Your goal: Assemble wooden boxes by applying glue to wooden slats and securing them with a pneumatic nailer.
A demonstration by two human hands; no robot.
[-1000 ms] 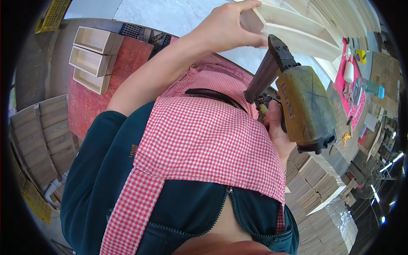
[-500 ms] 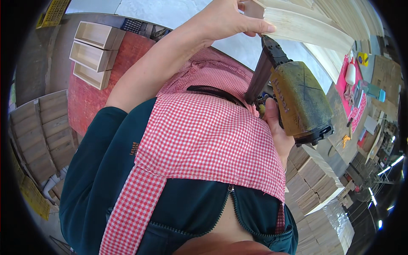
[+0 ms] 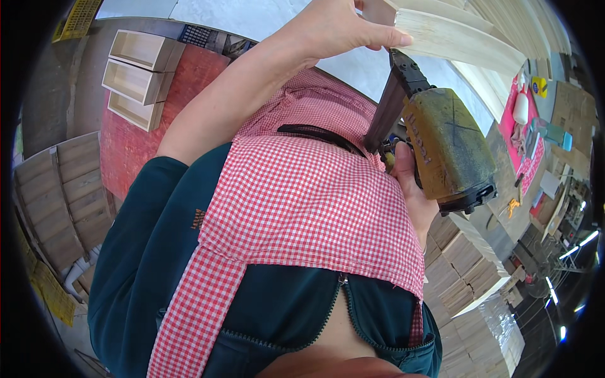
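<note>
At the top of the view, my left hand grips the near end of a pale wooden board piece, its thumb lying along the edge. Below it, my right hand is wrapped round a worn, yellow-brown pneumatic nail gun; the gun's body hides most of the fingers. The gun's dark nose points up, at the wood's lower edge close beside my left thumb. Whether the nose presses on the wood or stands just short of it, I cannot tell. The wood's far side is partly out of view.
Three small open wooden boxes stand on a red surface at left. Many pale wooden strips lie at upper right. Beyond are a white bottle on pink cloth and orange scissors. Wooden stacks stand at lower right.
My left thumb, the wood and the nail gun have shifted very slightly to the right. Both grips look the same.
</note>
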